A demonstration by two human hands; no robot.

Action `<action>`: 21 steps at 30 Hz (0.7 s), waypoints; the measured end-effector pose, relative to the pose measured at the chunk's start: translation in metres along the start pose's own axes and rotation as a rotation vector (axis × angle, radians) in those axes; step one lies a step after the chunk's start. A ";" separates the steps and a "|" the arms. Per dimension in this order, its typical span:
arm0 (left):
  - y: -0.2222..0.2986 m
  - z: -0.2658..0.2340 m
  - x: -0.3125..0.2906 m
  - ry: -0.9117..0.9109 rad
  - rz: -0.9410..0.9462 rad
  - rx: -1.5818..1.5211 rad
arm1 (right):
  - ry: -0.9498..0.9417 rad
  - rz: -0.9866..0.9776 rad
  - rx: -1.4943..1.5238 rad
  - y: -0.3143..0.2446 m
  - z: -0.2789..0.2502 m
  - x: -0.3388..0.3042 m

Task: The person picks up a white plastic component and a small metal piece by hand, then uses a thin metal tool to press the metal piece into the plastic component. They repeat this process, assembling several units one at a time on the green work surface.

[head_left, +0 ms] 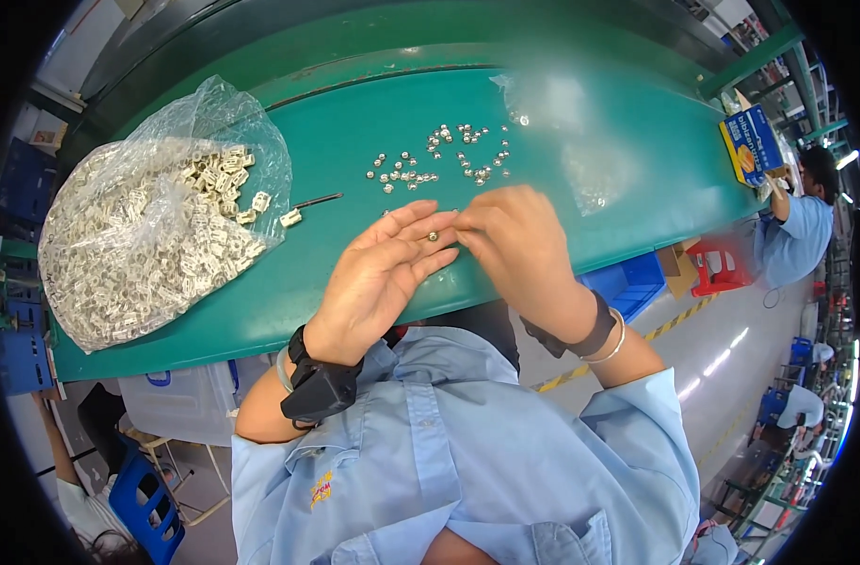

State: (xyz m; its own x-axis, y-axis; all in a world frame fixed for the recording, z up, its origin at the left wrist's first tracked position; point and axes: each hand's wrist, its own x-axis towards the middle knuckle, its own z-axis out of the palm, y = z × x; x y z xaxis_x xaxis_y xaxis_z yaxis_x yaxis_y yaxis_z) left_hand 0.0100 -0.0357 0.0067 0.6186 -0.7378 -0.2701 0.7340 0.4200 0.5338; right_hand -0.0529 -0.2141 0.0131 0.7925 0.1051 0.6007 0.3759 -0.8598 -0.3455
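Observation:
My left hand (378, 268) is palm up above the near part of the table, its fingers stretched out and slightly apart. A small shiny metal ball (433, 236) rests on those fingers. Over its fingertips, my right hand (516, 231) is closed in a pinch; whatever sits between thumb and finger is hidden. Beyond both hands, several loose metal balls (406, 176) lie scattered on the green tabletop (340, 122). To the left stands a large clear plastic bag (133, 245) full of small cream-coloured plastic parts, some spilling at its mouth (230, 179).
A thin dark tool (317, 200) lies beside the bag, near a loose cream part (290, 217). Clear plastic film (590, 184) is on the table's right. A blue box (750, 141) stands at the far right end, close to a co-worker (802, 226). Below the table edge is a blue bin (627, 285).

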 end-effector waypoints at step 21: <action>-0.002 -0.002 -0.011 -0.068 0.080 0.193 | -0.127 -0.009 -0.015 -0.007 0.007 0.002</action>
State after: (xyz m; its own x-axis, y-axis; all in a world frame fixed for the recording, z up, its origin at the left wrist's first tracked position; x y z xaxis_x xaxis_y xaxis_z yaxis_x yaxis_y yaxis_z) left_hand 0.0021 -0.0281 0.0069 0.6472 -0.7432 -0.1695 0.6122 0.3743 0.6965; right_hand -0.0505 -0.2042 0.0113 0.8437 0.1748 0.5075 0.3773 -0.8656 -0.3292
